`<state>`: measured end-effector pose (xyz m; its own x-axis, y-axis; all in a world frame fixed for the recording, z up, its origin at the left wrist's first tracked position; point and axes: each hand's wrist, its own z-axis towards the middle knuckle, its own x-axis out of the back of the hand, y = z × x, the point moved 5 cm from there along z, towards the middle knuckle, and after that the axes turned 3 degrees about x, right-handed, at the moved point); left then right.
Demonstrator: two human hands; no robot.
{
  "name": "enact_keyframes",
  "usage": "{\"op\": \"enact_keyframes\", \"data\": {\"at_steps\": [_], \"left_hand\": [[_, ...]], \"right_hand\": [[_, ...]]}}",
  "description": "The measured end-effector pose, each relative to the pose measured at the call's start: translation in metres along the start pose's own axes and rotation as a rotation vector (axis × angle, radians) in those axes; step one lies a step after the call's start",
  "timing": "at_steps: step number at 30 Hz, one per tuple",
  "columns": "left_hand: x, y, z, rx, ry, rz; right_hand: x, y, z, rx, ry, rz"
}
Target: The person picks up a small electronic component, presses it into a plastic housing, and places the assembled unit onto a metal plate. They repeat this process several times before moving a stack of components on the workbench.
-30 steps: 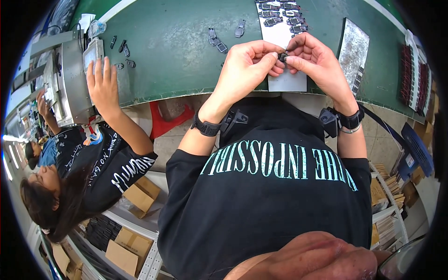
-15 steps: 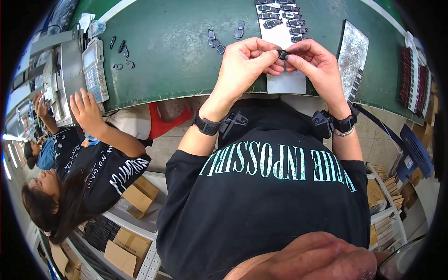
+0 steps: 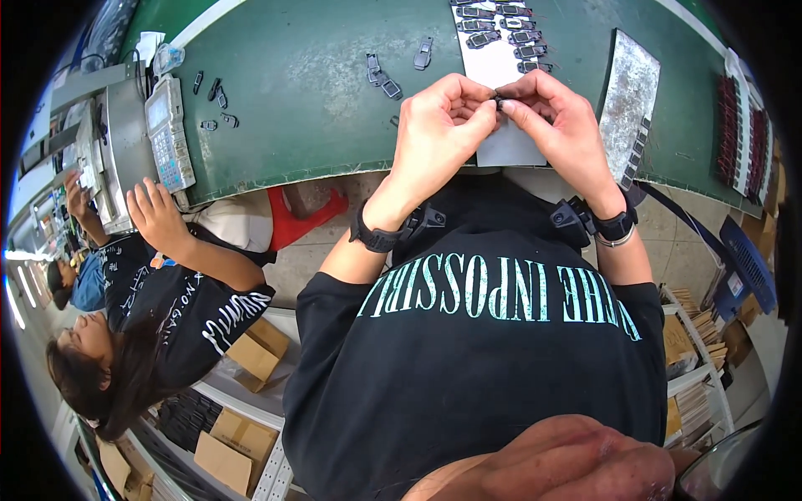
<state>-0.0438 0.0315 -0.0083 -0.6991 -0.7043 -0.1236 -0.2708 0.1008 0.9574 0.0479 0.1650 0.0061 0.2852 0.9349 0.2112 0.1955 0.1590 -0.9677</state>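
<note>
My left hand (image 3: 443, 125) and my right hand (image 3: 561, 121) meet over the near end of a white strip (image 3: 493, 65) on the bench. Between both hands' pinched fingertips is a small black plastic part (image 3: 499, 101), mostly covered by the fingers. Two rows of similar black parts (image 3: 520, 37) with thin wires lie on the strip beyond my hands. Left of them, a few loose black parts (image 3: 384, 79) rest on the green surface, with another black part (image 3: 423, 53) set apart. Beside my right hand lies a scuffed metal plate (image 3: 628, 92) with small black pieces (image 3: 637, 150) along its edge.
The green bench (image 3: 292, 108) spans the far side. At left stand a grey keypad device (image 3: 170, 138) and several loose black parts (image 3: 219, 93). A co-worker's hand (image 3: 157, 213) is raised near it. A rack of dark red items (image 3: 743, 134) stands at far right.
My fingertips have drawn closer together around the black part, which shows less now. The whole view has shifted slightly. The co-worker's raised hand sits a little lower.
</note>
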Motion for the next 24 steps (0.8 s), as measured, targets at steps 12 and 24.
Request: {"op": "enact_keyframes", "data": {"at_steps": [12,24], "left_hand": [[-0.004,0.024,-0.010,-0.241,-0.042,0.623],[-0.030,0.028,-0.019,-0.433,0.205,0.542]], "right_hand": [[0.004,0.001,-0.015,-0.017,0.060,0.062],[0.019,0.001,-0.024,-0.045,0.096,0.261]]}}
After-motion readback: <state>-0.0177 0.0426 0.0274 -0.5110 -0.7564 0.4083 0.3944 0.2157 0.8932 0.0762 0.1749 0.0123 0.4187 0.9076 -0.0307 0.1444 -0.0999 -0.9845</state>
